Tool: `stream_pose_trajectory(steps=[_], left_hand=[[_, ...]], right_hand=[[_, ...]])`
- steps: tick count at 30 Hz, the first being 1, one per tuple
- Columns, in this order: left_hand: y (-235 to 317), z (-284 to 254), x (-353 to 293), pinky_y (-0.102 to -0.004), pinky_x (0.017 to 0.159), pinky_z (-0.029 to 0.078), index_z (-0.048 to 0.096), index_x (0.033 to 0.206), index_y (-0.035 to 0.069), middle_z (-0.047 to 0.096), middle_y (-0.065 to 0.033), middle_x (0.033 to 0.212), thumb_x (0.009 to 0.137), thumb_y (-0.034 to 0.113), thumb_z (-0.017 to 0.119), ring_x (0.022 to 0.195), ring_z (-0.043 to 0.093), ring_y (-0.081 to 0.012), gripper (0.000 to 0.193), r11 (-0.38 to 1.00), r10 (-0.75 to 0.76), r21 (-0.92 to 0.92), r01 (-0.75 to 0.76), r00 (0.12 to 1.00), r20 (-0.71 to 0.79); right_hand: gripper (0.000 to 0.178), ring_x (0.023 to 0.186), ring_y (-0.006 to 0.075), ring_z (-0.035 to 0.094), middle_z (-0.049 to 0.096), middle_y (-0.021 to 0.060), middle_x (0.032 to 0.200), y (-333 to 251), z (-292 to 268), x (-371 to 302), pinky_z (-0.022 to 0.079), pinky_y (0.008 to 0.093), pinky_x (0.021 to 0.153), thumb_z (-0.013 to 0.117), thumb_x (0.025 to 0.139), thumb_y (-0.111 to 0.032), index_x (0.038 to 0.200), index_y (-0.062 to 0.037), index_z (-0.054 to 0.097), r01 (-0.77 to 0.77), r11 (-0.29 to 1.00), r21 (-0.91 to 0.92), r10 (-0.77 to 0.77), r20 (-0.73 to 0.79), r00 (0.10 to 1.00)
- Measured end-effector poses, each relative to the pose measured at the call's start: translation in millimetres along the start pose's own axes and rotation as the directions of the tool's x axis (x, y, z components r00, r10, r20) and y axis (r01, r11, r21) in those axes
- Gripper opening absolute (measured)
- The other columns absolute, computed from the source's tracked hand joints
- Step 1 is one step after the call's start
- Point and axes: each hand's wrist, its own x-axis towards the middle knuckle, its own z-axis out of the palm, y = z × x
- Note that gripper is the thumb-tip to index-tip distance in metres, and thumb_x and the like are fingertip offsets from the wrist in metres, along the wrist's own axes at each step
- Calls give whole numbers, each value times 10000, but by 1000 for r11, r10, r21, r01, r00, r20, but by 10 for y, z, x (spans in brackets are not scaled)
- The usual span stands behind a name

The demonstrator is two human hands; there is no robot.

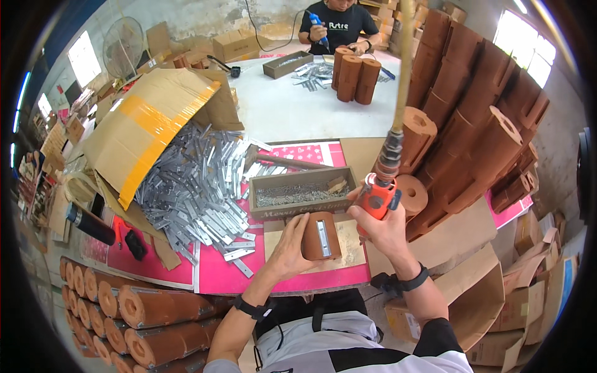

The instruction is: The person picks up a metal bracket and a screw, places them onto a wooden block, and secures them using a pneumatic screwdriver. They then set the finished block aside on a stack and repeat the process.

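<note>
My left hand (290, 247) is closed round a short reddish-brown cylinder (314, 246), steadying it on a light board (352, 247) at the table's near edge. A silver metal strip (323, 238) lies lengthwise along the cylinder's upward face. To the right, my right hand (387, 229) grips an orange power screwdriver (375, 198), held apart from the cylinder. A tan line or rod (403, 68) runs from the tool up out of view. Just beyond the cylinder stands a wooden box (273, 213) holding many small screws (292, 194).
A heap of metal strips (199, 180) spills from a taped cardboard box (152, 109) at left. Tall brown cylinders (479, 137) crowd the right; more (161, 308) are stacked lower left. Across the white table (267, 112), a person (339, 28) holds a blue tool (317, 23) near three cylinders (367, 82).
</note>
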Motion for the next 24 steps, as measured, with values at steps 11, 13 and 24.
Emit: stream_pose_trajectory(steps=[11,13,24], left_hand=[[552,-755,-132,-412,1091,341,303,1418,20,341,-202,1430,587,223,864,1346,352,-343,1023,994,-22,105,22,1000,-2],[559,-876,-98,-403,1079,356,320,1406,19,352,-195,1427,582,214,871,1338,369,-337,1010,991,-19,132,21,1000,-17],[831,-1664,100,-360,1096,328,366,1369,53,383,-147,1396,537,164,875,1297,408,-285,982,991,32,131,-39,998,53]], right_hand=[[213,852,93,567,620,9,943,116,95,307,479,270,770,694,814,-96,1004,-30,623,-125,990,-69,129,59,990],[251,874,105,580,626,29,976,156,93,309,483,285,802,690,804,-91,1030,-28,603,-105,992,-68,113,117,987],[876,1251,270,508,503,131,1376,147,283,554,436,396,992,618,736,18,1501,-103,208,-145,942,302,-10,458,889]])
